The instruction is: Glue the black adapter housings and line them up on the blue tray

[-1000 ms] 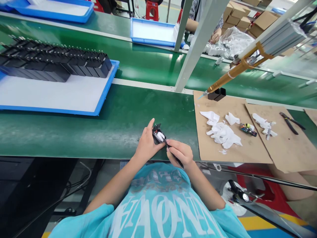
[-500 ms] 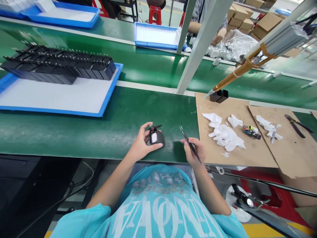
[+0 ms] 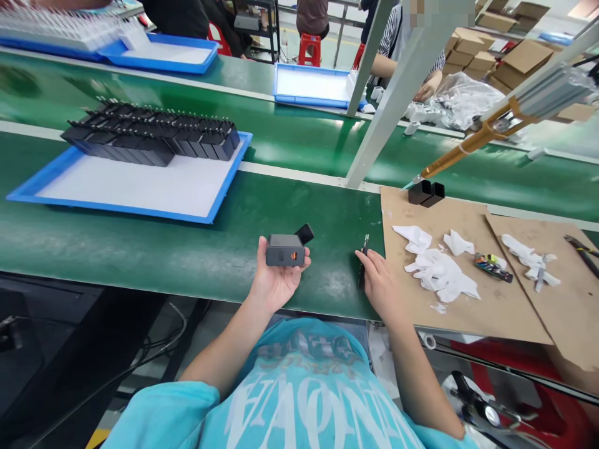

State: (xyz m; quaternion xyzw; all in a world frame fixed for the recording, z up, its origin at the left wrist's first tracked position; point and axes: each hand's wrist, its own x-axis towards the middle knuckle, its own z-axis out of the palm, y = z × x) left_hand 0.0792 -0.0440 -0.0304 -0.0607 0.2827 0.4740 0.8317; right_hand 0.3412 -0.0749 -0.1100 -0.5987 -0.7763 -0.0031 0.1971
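My left hand [image 3: 276, 288] holds a small black charger housing [image 3: 279, 249] above the green bench, fingers beneath and thumb at its left side. One face with a small orange-lined slot points towards me. A thin black piece [image 3: 304, 234] sticks out at its upper right. Low over the bench to the right, my right hand [image 3: 380, 280] pinches a pair of black tweezers [image 3: 361, 274], silver tips pointing away from me. Whether the tweezers rest on the bench I cannot tell.
A blue tray [image 3: 210, 212] with rows of black housings [image 3: 154, 146] stands at left. On cardboard [image 3: 397, 299] at right lie crumpled white wipes [image 3: 440, 271], a small circuit board [image 3: 493, 267] and two black cases [image 3: 425, 193]. An orange-brown dispenser [image 3: 458, 149] hangs above, near a metal post [image 3: 374, 134].
My left hand has turned the charger housing, so its slotted face now shows instead of its open end. My right hand has lowered the tweezers and turned palm down.
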